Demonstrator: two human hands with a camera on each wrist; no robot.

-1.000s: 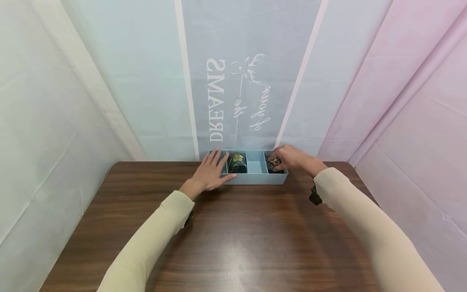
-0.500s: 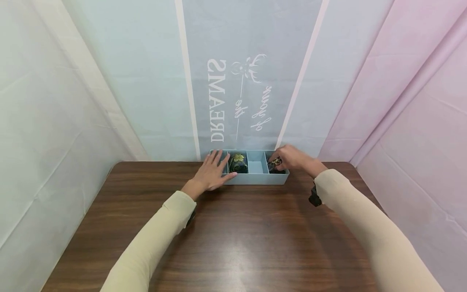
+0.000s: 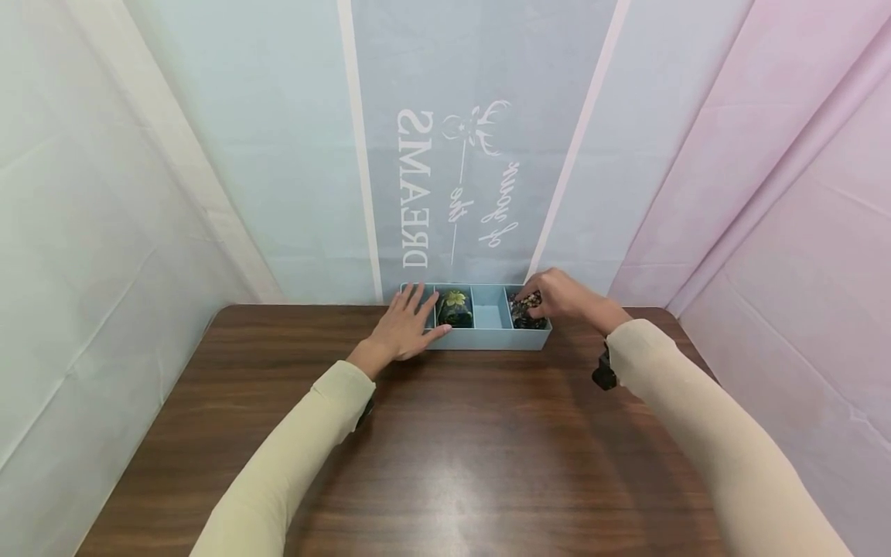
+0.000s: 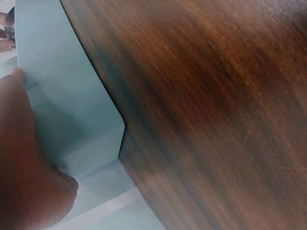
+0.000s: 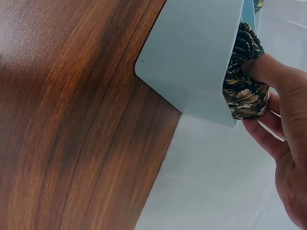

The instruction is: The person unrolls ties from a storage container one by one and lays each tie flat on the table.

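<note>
Dark floral cloth bundle (image 5: 244, 100) pinched in the right-hand grip (image 3: 560, 294), inside an end compartment of the blue divided box (image 3: 487, 340).
The folds sit between that grip's thumb and fingers; a second floral bundle (image 3: 454, 309) lies to its left, one compartment between. Farther left, the left-hand grip (image 3: 400, 333) is spread over the box's other end; the desk (image 3: 445, 433) lies beneath. A light pinch should keep the folds together, the spread fingers keeping the box from sliding.

Box (image 3: 483, 340), plain pale blue; right bundle (image 5: 245, 102), black with cream-and-tan floral print; left bundle (image 3: 455, 311), dark with yellow-green floral print; counter (image 3: 445, 410), dark brown with streaked wood grain.
</note>
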